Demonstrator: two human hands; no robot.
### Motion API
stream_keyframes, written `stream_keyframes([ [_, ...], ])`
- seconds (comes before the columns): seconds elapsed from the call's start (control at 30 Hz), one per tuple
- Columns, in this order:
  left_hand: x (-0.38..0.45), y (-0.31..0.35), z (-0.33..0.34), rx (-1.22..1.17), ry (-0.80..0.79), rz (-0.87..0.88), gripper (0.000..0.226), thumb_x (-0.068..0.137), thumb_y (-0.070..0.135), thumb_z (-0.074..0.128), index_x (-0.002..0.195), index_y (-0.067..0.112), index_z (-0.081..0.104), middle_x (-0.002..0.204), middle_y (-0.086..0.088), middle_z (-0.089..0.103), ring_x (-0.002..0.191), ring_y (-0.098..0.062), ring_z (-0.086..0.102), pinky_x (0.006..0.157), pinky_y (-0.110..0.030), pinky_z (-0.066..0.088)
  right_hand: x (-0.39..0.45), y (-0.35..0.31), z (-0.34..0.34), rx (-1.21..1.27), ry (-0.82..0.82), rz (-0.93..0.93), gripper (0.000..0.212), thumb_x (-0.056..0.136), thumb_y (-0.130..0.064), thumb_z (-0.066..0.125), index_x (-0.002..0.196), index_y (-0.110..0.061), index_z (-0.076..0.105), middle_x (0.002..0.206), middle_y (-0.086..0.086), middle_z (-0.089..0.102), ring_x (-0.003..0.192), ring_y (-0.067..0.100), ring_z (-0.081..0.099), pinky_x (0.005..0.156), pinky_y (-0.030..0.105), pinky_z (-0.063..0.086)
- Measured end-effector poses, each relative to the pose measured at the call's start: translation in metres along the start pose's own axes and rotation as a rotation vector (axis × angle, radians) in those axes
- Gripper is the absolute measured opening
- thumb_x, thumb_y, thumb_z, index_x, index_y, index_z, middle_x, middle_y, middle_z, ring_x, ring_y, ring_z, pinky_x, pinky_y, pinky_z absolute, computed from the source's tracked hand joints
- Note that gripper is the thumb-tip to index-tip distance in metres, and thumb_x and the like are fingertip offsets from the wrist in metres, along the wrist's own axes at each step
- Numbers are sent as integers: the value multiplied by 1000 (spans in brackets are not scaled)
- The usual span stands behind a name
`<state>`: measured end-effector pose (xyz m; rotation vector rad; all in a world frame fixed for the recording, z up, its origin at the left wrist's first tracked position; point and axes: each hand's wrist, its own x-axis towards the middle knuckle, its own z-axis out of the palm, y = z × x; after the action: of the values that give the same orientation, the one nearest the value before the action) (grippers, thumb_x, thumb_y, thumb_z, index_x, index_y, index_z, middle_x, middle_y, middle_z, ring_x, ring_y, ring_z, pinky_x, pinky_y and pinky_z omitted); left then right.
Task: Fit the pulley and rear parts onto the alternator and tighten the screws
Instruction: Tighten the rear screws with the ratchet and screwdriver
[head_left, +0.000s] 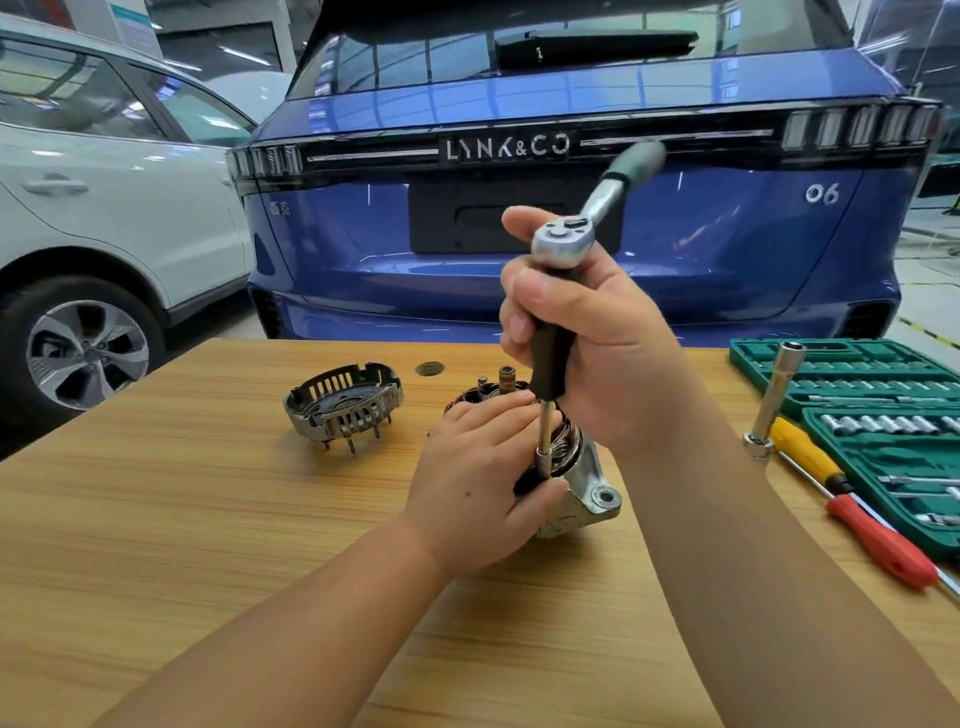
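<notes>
Wooden table (156, 545) fills the foreground, both bare forearms reaching over it. Near its middle sits the alternator (582, 493), copper windings showing and a silver mounting ear toward the right. Left hand (478, 483) rests on top of the alternator, fingers curved round its near side and steadying it. Right hand (582, 332) is above, fingers curled tight round the black grip of an extension bar (545, 421) that stands upright, its socket end down at the alternator's edge just beside the left fingertips. A ratchet (563, 239) caps the bar, its green handle blurred and pointing up to the right. Left of the alternator, apart from it, lies the rear cover (343, 402), studs pointing down. At the right edge are a red screwdriver (878, 545), a yellow one (802, 447), an upright long socket (776, 395) and a green socket case (857, 374). Beyond the table stand a blue car (519, 260) and a white car (104, 208).
</notes>
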<state>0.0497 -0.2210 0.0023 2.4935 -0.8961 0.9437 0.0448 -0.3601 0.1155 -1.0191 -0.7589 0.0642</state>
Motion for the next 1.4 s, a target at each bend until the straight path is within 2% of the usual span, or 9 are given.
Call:
stream_keyframes([
  [0.17,1,4,-2,-9,50,11,31,86,37,71,108,15,68,107,2,69,110,-21,57,94,-42,46,2,10,7,-175,-13,-259,40,91,3,58,117,-27,61,80,3,59,63,21,49,60,30,44],
  [0.33,3,2,-5,-50,-78,-7,40,93,43,60,126,22,66,121,11,65,124,-12,51,104,-43,40,1,6,0,10,-110,-136,43,87,-4,45,120,-22,65,88,14,55,69,23,50,64,30,47],
  [0.4,3,1,-4,-46,-112,-21,45,94,45,58,133,22,62,127,12,62,130,-11,47,108,-42,37,1,3,-2,80,-170,-108,38,85,-19,61,123,-19,62,89,14,55,72,22,53,67,30,47],
  [0.47,3,2,-3,-68,-85,-18,43,92,41,62,130,20,65,124,9,64,125,-15,52,104,-45,40,1,2,-1,40,-114,-91,52,80,-35,77,126,-17,59,88,10,56,70,20,53,66,28,47],
  [0.7,0,3,-2,-16,-20,-21,45,90,47,56,125,20,69,129,8,66,134,-16,50,106,-48,41,3,4,7,-339,322,-145,19,88,-25,72,92,-9,63,61,-5,54,52,10,46,52,21,42],
  [0.93,0,5,-1,-3,74,17,28,84,35,74,101,12,69,101,1,69,106,-22,59,91,-44,48,2,9,6,-241,-51,-298,44,93,3,59,124,-28,57,82,10,54,63,22,48,61,30,47],
  [1.07,4,5,-6,-51,-71,-9,39,92,42,61,121,16,69,116,5,67,120,-16,53,103,-45,40,2,10,0,-137,-95,-236,51,92,9,52,122,-31,66,86,4,63,64,19,53,62,28,49],
  [1.2,0,8,-7,-30,-31,-21,49,91,45,56,128,13,66,127,1,66,126,-16,51,109,-41,42,2,2,-7,159,-222,-60,42,88,-20,51,129,-17,60,91,13,62,75,22,57,70,31,51],
  [1.4,2,7,-5,-2,-12,-10,39,87,38,69,120,17,71,124,6,69,129,-18,54,105,-44,42,1,1,6,-239,183,-134,27,88,-21,74,111,-12,61,66,-6,56,55,9,46,53,19,43],
])
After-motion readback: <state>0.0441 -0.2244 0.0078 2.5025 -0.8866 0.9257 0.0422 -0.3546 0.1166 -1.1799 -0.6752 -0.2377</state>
